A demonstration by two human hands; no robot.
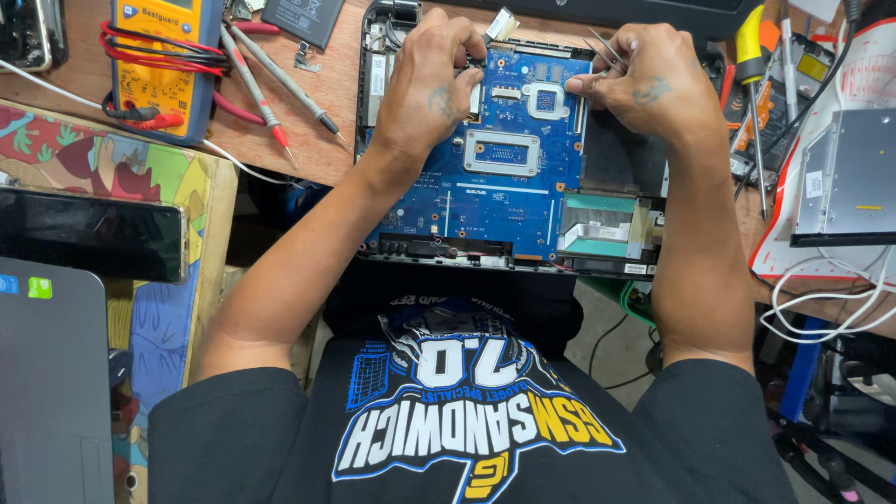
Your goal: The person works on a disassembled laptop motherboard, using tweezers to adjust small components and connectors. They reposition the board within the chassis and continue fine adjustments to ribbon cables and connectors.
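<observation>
Here the left hand (431,79) is pinching a connector on the bared blue motherboard (495,177) while the right hand (644,89) is gripping tweezers (607,49) beside it

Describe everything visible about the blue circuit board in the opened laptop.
The blue rectangular circuit board lies flat inside the black opened laptop shell on the wooden workbench. It is glossy, dotted with small components and white markings, and carries two silver-framed square sockets near its middle and top. A teal panel sits at its lower right. The left hand rests its fingers on the board's upper left edge; the right hand, holding thin metal tweezers, touches its upper right edge.
</observation>
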